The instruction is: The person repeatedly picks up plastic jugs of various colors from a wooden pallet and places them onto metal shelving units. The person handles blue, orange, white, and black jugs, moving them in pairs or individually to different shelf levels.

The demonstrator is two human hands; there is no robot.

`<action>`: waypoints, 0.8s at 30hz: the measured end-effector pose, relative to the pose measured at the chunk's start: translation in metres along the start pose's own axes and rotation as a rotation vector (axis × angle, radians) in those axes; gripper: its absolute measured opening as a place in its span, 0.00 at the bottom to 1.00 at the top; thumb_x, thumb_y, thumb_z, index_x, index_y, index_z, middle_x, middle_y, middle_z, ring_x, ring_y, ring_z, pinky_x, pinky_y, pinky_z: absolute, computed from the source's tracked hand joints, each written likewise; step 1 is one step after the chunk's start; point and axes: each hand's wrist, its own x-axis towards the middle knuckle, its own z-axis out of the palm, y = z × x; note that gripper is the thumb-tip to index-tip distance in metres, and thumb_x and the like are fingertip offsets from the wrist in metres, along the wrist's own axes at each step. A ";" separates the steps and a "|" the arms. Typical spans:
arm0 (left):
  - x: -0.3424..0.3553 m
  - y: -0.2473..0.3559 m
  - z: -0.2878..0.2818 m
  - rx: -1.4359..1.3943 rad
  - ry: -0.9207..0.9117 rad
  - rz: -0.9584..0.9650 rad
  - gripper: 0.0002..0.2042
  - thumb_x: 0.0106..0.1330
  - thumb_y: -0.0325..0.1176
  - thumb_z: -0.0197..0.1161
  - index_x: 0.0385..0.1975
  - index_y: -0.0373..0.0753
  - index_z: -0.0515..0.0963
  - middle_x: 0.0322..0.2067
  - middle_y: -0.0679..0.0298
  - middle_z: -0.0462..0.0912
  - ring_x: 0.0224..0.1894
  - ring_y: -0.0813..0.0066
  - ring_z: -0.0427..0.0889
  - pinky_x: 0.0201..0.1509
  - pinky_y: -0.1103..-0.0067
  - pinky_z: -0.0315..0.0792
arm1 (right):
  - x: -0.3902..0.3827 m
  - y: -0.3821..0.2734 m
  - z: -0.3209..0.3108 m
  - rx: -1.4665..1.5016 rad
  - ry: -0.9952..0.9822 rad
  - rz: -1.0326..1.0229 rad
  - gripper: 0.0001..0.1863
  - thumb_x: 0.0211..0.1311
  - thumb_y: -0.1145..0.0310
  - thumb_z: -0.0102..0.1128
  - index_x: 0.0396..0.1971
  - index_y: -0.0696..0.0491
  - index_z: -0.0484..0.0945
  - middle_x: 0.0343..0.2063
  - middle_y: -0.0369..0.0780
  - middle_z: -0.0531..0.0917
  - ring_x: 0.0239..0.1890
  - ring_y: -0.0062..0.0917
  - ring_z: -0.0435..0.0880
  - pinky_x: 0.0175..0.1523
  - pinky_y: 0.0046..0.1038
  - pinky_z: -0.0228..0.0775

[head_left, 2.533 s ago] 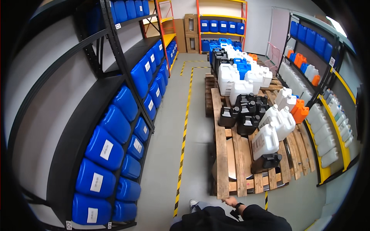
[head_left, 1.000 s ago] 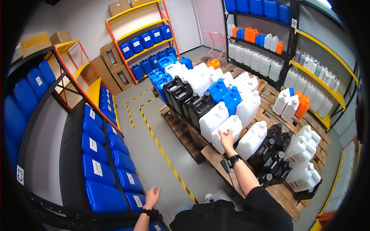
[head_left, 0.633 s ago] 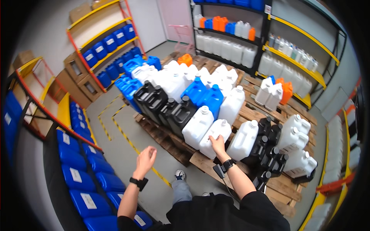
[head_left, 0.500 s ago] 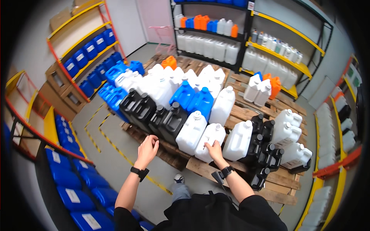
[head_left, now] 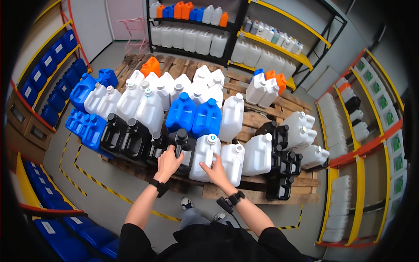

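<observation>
My left hand (head_left: 169,162) reaches onto a black jerrycan (head_left: 187,155) at the front of the loaded wooden pallets (head_left: 257,196), its thumb and fingers apart near the handle. My right hand (head_left: 214,170) touches a white jerrycan (head_left: 201,146) just to the right of it, thumb and fingertips spread near that handle. Another white jerrycan (head_left: 235,168) stands beside my right hand. Two blue jerrycans (head_left: 205,118) are behind them, more black ones (head_left: 131,144) stand to the left, and a further black group (head_left: 283,187) is on the right.
Shelves with blue containers (head_left: 52,59) line the left, and white containers (head_left: 338,205) fill racks on the right. A black rack (head_left: 196,26) stands behind the pallets, with a pink cart (head_left: 133,32) near it. Striped floor tape (head_left: 118,196) runs around the pallets.
My view has turned rightward from the aisle to face the pallets. My left hand has come up to the black jerrycan; my right hand has shifted to the white jerrycan left of the one it touched.
</observation>
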 end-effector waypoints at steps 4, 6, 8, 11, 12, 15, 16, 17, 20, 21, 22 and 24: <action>-0.039 0.013 -0.024 -0.106 -0.047 0.006 0.18 0.60 0.44 0.63 0.40 0.35 0.74 0.30 0.45 0.83 0.37 0.42 0.82 0.39 0.57 0.74 | 0.004 0.038 0.030 0.068 0.285 -0.198 0.40 0.63 0.63 0.63 0.68 0.60 0.52 0.47 0.61 0.78 0.48 0.53 0.81 0.53 0.43 0.72; -0.069 0.007 -0.037 -0.218 0.026 0.074 0.17 0.59 0.40 0.65 0.41 0.34 0.75 0.29 0.48 0.82 0.34 0.43 0.81 0.38 0.62 0.74 | -0.015 0.049 0.034 -0.005 0.404 -0.329 0.37 0.62 0.64 0.65 0.67 0.58 0.57 0.37 0.47 0.81 0.31 0.30 0.82 0.39 0.33 0.75; -0.098 -0.004 -0.049 -0.413 -0.054 0.061 0.12 0.60 0.31 0.65 0.39 0.32 0.73 0.29 0.51 0.82 0.31 0.60 0.83 0.37 0.73 0.73 | -0.063 0.016 0.008 -0.011 0.271 -0.216 0.34 0.62 0.63 0.64 0.66 0.53 0.63 0.37 0.49 0.81 0.33 0.31 0.82 0.42 0.34 0.74; -0.143 -0.005 -0.048 -0.584 -0.061 0.090 0.10 0.60 0.26 0.64 0.38 0.30 0.73 0.27 0.53 0.82 0.29 0.67 0.82 0.38 0.75 0.74 | -0.132 0.009 -0.037 0.007 0.108 -0.172 0.31 0.61 0.62 0.62 0.66 0.44 0.67 0.41 0.51 0.81 0.39 0.37 0.83 0.47 0.36 0.73; -0.159 -0.015 -0.045 -0.563 -0.124 0.055 0.11 0.61 0.27 0.64 0.38 0.30 0.72 0.28 0.57 0.80 0.31 0.72 0.80 0.38 0.77 0.72 | -0.151 0.016 -0.051 0.012 0.076 -0.197 0.31 0.61 0.62 0.60 0.66 0.42 0.66 0.44 0.48 0.82 0.42 0.44 0.83 0.48 0.36 0.73; -0.186 0.012 -0.056 -0.076 -0.377 -0.003 0.21 0.61 0.32 0.65 0.54 0.30 0.75 0.40 0.53 0.85 0.40 0.65 0.83 0.45 0.70 0.75 | -0.207 0.058 -0.090 -0.016 0.093 -0.242 0.31 0.61 0.62 0.58 0.66 0.40 0.66 0.45 0.47 0.83 0.41 0.46 0.83 0.49 0.38 0.74; -0.198 0.010 -0.044 -0.066 -0.333 0.092 0.20 0.60 0.27 0.65 0.53 0.30 0.75 0.37 0.55 0.84 0.37 0.71 0.80 0.42 0.74 0.74 | -0.230 0.066 -0.106 -0.048 0.069 -0.184 0.31 0.61 0.61 0.57 0.66 0.40 0.67 0.46 0.48 0.83 0.40 0.47 0.83 0.48 0.39 0.74; -0.208 0.012 -0.031 -0.029 -0.306 0.198 0.21 0.59 0.28 0.66 0.53 0.32 0.75 0.33 0.57 0.83 0.33 0.74 0.79 0.39 0.74 0.73 | -0.251 0.080 -0.120 -0.054 0.069 -0.135 0.30 0.61 0.61 0.57 0.66 0.40 0.67 0.43 0.48 0.84 0.39 0.48 0.83 0.46 0.40 0.74; -0.237 0.053 0.001 0.090 -0.425 0.314 0.18 0.58 0.35 0.67 0.46 0.34 0.77 0.27 0.55 0.82 0.28 0.65 0.81 0.35 0.69 0.73 | -0.324 0.135 -0.143 -0.056 0.146 -0.073 0.30 0.60 0.59 0.57 0.65 0.40 0.67 0.35 0.49 0.85 0.35 0.47 0.83 0.42 0.43 0.73; -0.250 0.073 0.014 0.133 -0.429 0.382 0.17 0.58 0.38 0.68 0.43 0.35 0.77 0.25 0.54 0.82 0.26 0.63 0.81 0.33 0.68 0.73 | -0.347 0.154 -0.153 -0.054 0.170 -0.024 0.30 0.60 0.59 0.57 0.65 0.40 0.67 0.37 0.49 0.85 0.36 0.47 0.83 0.43 0.42 0.74; -0.263 0.090 0.024 0.180 -0.440 0.451 0.17 0.58 0.40 0.68 0.41 0.35 0.78 0.24 0.53 0.81 0.25 0.60 0.81 0.32 0.67 0.72 | -0.373 0.170 -0.159 -0.045 0.194 0.033 0.30 0.61 0.59 0.57 0.65 0.39 0.68 0.39 0.49 0.85 0.37 0.47 0.83 0.44 0.42 0.74; -0.286 0.118 0.058 0.131 -0.465 0.558 0.18 0.57 0.45 0.68 0.36 0.36 0.77 0.21 0.51 0.79 0.24 0.55 0.80 0.31 0.66 0.72 | -0.425 0.193 -0.176 -0.037 0.289 0.122 0.30 0.61 0.58 0.57 0.65 0.40 0.68 0.40 0.49 0.84 0.40 0.47 0.84 0.46 0.41 0.75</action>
